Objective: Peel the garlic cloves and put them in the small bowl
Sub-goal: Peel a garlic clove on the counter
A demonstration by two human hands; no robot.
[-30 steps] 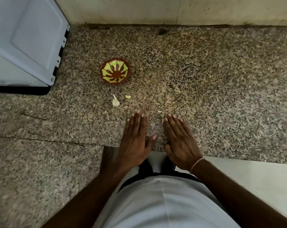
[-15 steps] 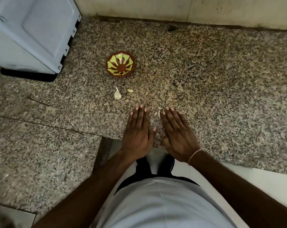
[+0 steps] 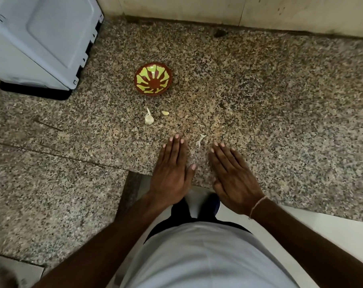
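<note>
A small red bowl [image 3: 153, 78] with a yellow-green petal pattern stands empty on the speckled granite counter [image 3: 259, 100]. In front of it lie a white garlic piece with a stem [image 3: 148, 118] and a single pale clove [image 3: 165, 113]. A scrap of garlic skin [image 3: 200, 139] lies between my fingertips. My left hand [image 3: 172, 169] and my right hand [image 3: 232, 175] rest flat, palms down, side by side at the counter's front edge, holding nothing.
A pale grey appliance [image 3: 41, 38] stands at the back left, close to the bowl. A tiled wall [image 3: 218, 11] closes the back of the counter. A lower granite slab [image 3: 51, 194] extends to the left of my body.
The view has shifted, so the bowl and garlic sit a little further right in the frame. My hands have drawn slightly apart, leaving the skin scrap exposed between them.
</note>
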